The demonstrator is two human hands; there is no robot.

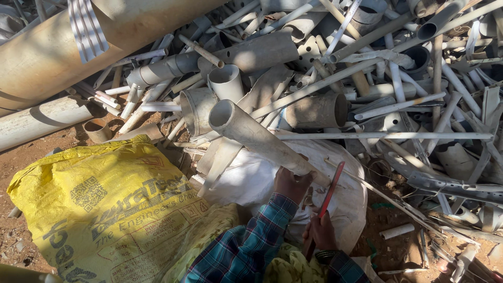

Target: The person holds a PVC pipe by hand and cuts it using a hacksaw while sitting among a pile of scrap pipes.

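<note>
My left hand (291,184) grips the near end of a long dirty white plastic pipe (257,137) that slants up and away to the left, its open mouth at the far end. My right hand (320,232) holds a thin red-handled blade (330,191), which points up beside the pipe's near end. Both sleeves are blue-green plaid. Under the hands lies a bulging white sack (251,178).
A large yellow printed sack (105,204) lies at the left on red dirt. A heap of cut grey and white pipes and strips (367,78) fills the far side and right. A big tan pipe (63,52) crosses the top left.
</note>
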